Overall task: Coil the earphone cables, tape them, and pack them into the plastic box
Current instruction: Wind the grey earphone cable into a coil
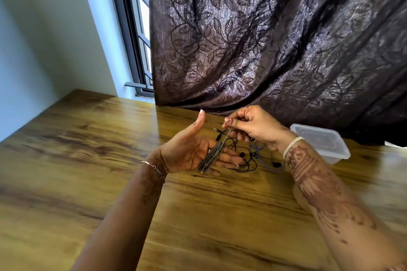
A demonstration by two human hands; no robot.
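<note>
The left hand (191,152) is lying flat, palm up and thumb raised, with a grey earphone cable (211,157) wound around its straight fingers. The right hand (255,126) is pinching that cable's upper end. Beyond them, loose earphone cables (246,156) are lying tangled on the wooden table (88,149), partly hidden. The right wrist is covering a corner of the lidded plastic box (319,141).

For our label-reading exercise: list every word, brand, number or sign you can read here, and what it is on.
None can be read.
The plastic box lid shows only moulded ridges, no legible lettering.
The earphone cable looped over the left hand, the curtain and the wooden table bear no text.
</note>
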